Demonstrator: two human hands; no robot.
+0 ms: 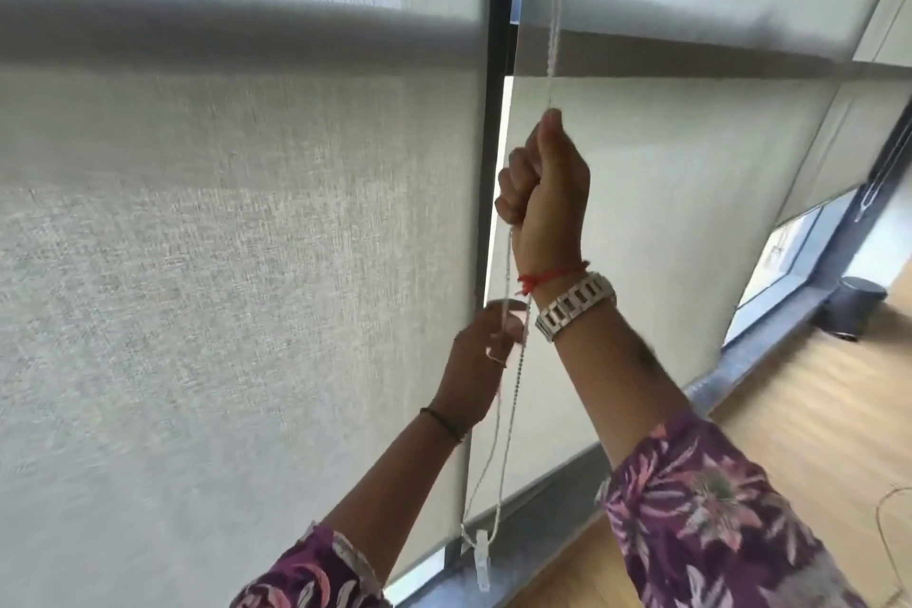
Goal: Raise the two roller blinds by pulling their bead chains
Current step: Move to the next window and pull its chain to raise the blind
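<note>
I see my right hand (545,185) raised high and closed into a fist around the bead chain (555,25), thumb tip pressed on the strand where it enters the fist. Above that hand the chain runs straight up as two close strands to the top edge of the view, in front of the right roller blind (691,193). Below the fist a strand comes out beside the wrist, past a red thread (548,279) and a metal watch band (575,304).

My left hand (486,353) is lower and just to the left of the right wrist, fingers curled with thumb and fingertips pinching a strand of the same chain; a ring (497,357) shows on one finger and a dark band (444,425) circles that wrist. From under the left hand the loop hangs slack down to a white plastic chain holder (481,558) near the window sill (557,509).

The left roller blind (222,237) fills the area to the left of both hands, its fabric fully down past the bottom of the view. A dark window frame post (496,89) stands between the two blinds, right behind the hands. The right blind's lower edge sits just above the sill, below and to the right of my right forearm. Both sleeves (715,518) are purple floral. A wooden floor (814,410) lies to the far right.
</note>
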